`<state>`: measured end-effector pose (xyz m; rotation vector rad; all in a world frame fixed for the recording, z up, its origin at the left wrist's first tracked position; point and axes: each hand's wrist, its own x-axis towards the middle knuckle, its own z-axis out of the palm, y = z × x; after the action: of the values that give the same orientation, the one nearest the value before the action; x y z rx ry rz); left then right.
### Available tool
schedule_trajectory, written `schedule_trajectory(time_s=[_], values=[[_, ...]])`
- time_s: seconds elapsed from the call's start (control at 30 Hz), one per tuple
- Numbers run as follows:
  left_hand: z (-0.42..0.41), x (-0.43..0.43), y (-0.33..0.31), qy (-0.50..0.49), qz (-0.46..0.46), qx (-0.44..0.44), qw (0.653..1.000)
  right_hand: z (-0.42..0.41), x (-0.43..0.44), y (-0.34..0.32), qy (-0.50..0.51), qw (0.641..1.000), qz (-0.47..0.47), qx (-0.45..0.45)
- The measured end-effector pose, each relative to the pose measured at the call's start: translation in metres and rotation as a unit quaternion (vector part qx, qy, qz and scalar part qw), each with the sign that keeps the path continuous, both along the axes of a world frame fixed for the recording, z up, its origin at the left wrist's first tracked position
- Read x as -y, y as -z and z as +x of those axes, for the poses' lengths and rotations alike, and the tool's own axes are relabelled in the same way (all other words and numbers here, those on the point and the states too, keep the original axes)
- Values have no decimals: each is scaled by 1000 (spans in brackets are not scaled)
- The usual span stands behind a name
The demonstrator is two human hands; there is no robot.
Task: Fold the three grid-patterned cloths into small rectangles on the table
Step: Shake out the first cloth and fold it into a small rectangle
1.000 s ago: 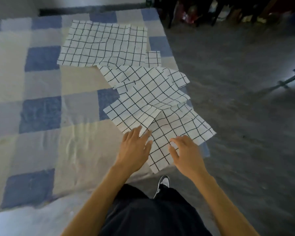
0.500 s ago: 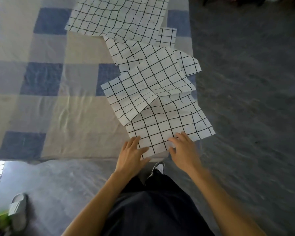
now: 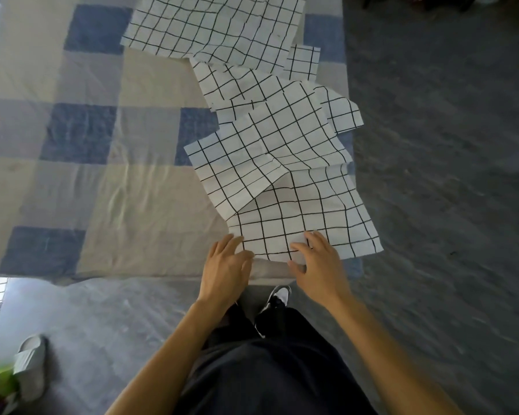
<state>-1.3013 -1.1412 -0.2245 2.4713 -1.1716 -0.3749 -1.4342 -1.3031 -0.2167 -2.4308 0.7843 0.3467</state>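
**Both hands flat on the nearest cloth, now squared to the edge**

At the bottom of the frame are dark trousers (image 3: pixel 267 369) and a black-and-white shoe (image 3: pixel 277 296), with a pale slipper (image 3: pixel 30 366) at lower left that was out of view a second ago.

The left hand (image 3: pixel 226 268) lies with straight fingers, its tips on the near left corner of the nearest grid cloth (image 3: pixel 306 223). The right hand (image 3: pixel 318 265) is spread wide and holds nothing, its fingers resting on the same cloth's near edge.

A second ago this cloth sat as a diamond with a corner hanging past the edge of the tabletop (image 3: pixel 102 190). Now its near edge runs almost along that edge at centre frame, though its right corner still overhangs the grey floor (image 3: pixel 447 175).

The middle grid cloth (image 3: pixel 267 154) overlaps its far side, rumpled as before. The far grid cloth (image 3: pixel 216 25) lies spread at top centre, unchanged.
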Motion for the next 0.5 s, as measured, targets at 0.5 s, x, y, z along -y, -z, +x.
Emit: schedule_trajectory(time_s=[0.5], values=[[109, 24, -141, -82, -239, 105, 962, 81, 27, -88, 34, 969, -158, 189]])
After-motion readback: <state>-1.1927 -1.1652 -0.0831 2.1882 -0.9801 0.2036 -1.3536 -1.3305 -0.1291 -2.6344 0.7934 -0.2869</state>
